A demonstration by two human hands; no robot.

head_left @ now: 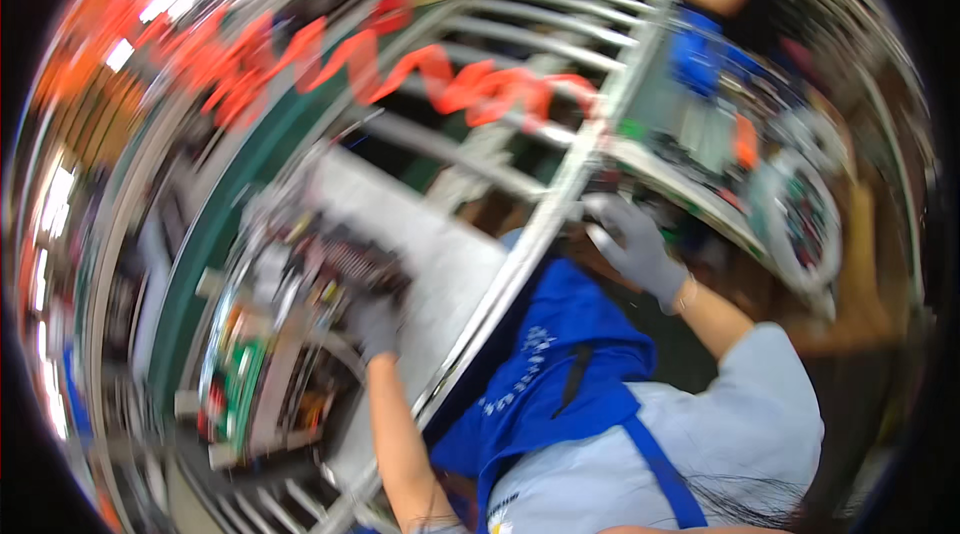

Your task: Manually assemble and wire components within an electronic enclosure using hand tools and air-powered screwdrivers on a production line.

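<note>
and the left hand (375,326) is right at the cluttered assembly (285,364), just to its left; grip too blurred to tell! right hand (638,246) bent-fingered beside the metal rail (545,234), hold unclear. a snagged glove could tug parts loose.

Matt cloth covered the left hand (376,326) and right hand (640,252); the apron (590,319) looked like cloth too, the rail (553,209) glossy metal, the rollers (553,22) smooth metal.
</note>
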